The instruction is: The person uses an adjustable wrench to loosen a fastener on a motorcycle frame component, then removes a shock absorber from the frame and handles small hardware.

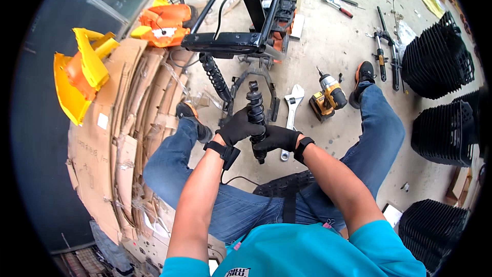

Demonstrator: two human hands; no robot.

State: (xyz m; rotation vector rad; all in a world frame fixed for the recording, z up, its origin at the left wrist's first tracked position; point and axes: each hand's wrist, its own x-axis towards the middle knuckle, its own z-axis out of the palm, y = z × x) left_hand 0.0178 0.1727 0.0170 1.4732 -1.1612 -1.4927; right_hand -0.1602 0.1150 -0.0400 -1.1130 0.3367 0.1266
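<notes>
While a black coil-spring shock absorber [255, 104] is held at the centre of the frame, its body is clasped by the black-gloved left hand [239, 127] and, just below, by the black-gloved right hand [280, 139]. Right of centre, a silver adjustable wrench [293, 103] and a yellow-and-black cordless drill [334, 95] are seen on the grey concrete floor [328, 36]; a black tubular metal chassis [225, 43] is seen at upper centre.
</notes>
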